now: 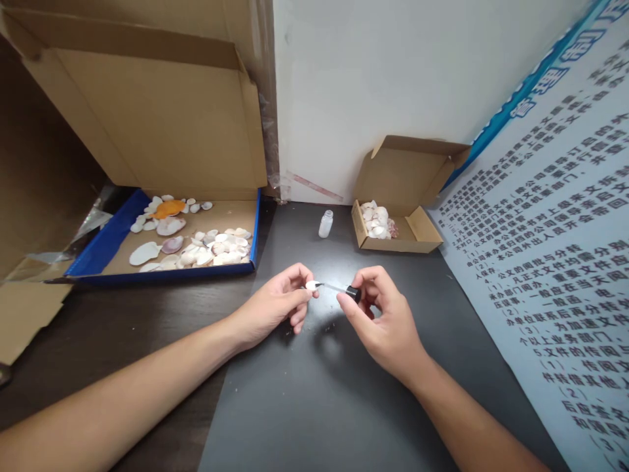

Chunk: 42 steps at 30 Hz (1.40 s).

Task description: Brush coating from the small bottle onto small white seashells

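Note:
Between the thumb and fingers of my left hand (281, 298) is a small white seashell (312, 286). My right hand (382, 314) pinches the black cap of a brush applicator (352, 294), whose thin stem reaches left. The dark brush tip meets the shell or lies just in front of it; I cannot tell which. Beyond both hands a small clear bottle (325, 225) stands upright and uncapped, with whitish contents.
At the left, an open blue-edged cardboard box (230, 213) holds many shells and an orange piece (168, 209). A smaller open cardboard box (425, 226) with shells stands at the back right. A printed board (540, 229) leans along the right side. White crumbs dot the dark table (289, 406).

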### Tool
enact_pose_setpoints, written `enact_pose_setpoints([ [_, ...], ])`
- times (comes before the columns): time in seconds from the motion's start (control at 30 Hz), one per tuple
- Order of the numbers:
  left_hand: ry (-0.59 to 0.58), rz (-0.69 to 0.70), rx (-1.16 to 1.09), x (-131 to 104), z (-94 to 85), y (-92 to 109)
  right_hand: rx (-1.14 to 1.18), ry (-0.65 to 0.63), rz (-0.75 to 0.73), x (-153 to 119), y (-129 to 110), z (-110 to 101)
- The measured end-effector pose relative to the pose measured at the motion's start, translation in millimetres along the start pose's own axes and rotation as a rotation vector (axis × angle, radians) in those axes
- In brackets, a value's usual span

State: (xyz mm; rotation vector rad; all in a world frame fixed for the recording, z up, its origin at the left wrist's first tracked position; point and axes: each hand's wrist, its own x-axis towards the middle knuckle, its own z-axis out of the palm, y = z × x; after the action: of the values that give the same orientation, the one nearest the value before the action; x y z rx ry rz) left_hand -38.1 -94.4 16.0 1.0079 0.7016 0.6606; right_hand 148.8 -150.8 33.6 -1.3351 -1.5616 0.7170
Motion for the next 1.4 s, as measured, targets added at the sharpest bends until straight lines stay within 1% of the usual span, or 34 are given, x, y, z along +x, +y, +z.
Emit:
enact_pose_setpoints([
  [0.07,0.006,-0.006,0.008,0.4,-0.2,-0.4,-0.023,0.036,-0.003,0.4,-0.5,-0.1],
  [0.2,0.005,-0.009,0.003,1.3,-0.3,-0.1,0.037,-0.055,0.016,1.0,-2.4,-0.5],
  [0.3,0.006,-0.014,-0.003,1.0,-0.3,0.4,-0.006,-0.014,0.031,1.8,-3.4,-0.6],
  [0.43,-0.006,-0.012,-0.002,0.1,-1.0,0.4,0.056,-0.072,0.057,1.6,-3.4,-1.1],
  [0.53,-0.005,-0.021,-0.003,-0.1,-1.4,0.5,0.013,-0.034,0.057,0.8,-2.7,-1.7],
  [0.67,-0.002,-0.044,-0.007,-0.3,-0.6,1.5,0.139,-0.089,0.089,1.1,-2.5,-2.4],
  [0.77,0.001,-0.033,0.011,-0.7,0.0,2.0,0.053,-0.038,0.071,1.9,-2.9,-2.2],
  [0.93,-0.017,-0.032,0.038,-0.8,-0.6,1.3,0.058,-0.058,0.051,2.0,-3.4,-2.3],
  [1.03,-0.020,-0.027,0.064,-0.3,-1.0,0.6,-0.024,-0.018,0.026,1.1,-3.5,-3.0],
  [1.17,-0.031,-0.027,0.115,0.1,-2.1,-0.5,0.010,-0.048,0.030,1.0,-3.6,-3.6],
  [1.3,-0.028,-0.010,0.146,0.0,-3.0,-1.1,-0.032,-0.030,0.049,2.3,-3.2,-3.4],
  [1.4,-0.030,0.004,0.134,0.1,-2.2,-1.0,0.032,-0.053,0.062,2.1,-3.9,-3.7],
])
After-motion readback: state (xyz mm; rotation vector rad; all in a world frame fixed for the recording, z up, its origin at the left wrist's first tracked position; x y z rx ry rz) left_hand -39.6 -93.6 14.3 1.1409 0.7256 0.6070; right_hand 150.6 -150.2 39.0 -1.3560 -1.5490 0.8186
